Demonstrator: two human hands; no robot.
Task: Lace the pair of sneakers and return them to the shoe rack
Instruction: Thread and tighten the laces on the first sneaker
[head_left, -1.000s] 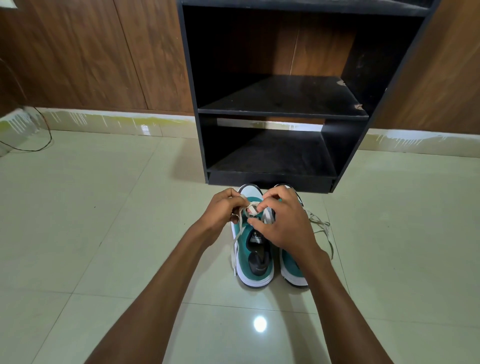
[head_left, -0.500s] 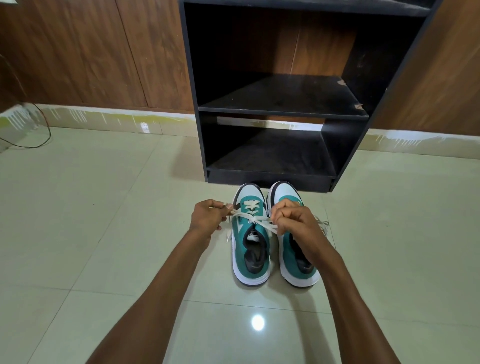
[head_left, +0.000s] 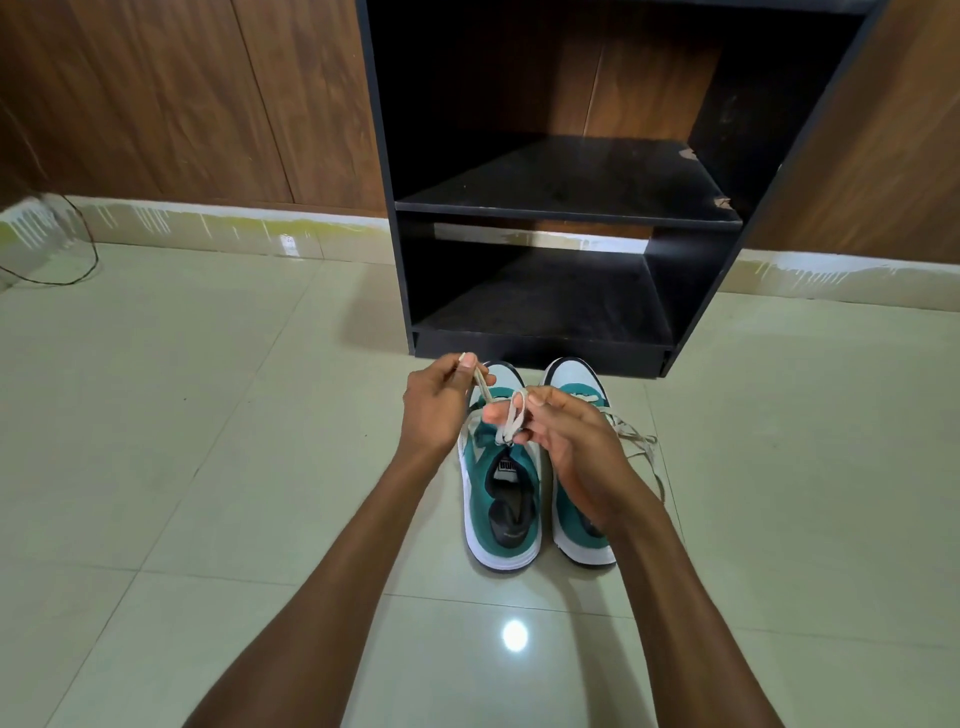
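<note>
Sneakers stand side by side on the floor (head_left: 208, 415) just in front of the rack (head_left: 540, 348), toes toward it, so the return to the rack is not yet made and both of its shelves that can be seen hold nothing. Lacing is judged to be well along on the left sneaker (head_left: 501, 499): its lace (head_left: 511, 423) is drawn up from the upper eyelets, and a bow appears to be in the making. The right sneaker (head_left: 576, 395) is partly hidden by the right arm; a loose lace (head_left: 636, 447) is seen trailing onto the floor on its far side from the left sneaker, so its tying is judged to be undone, though how far it is threaded cannot be told. What is left, then, is judged to be the finishing of this knot, the right sneaker, and the placing of the pair in the rack. The left hand (head_left: 441, 400) is held above the toe of the left sneaker, its thumb and forefinger pinched on one end of the lace, which is pulled taut and upward. The right hand (head_left: 566, 441) is held over the tongue of the left sneaker, fingers curled, with a small loop of the same lace pinched upright between thumb and fingertips.
</note>
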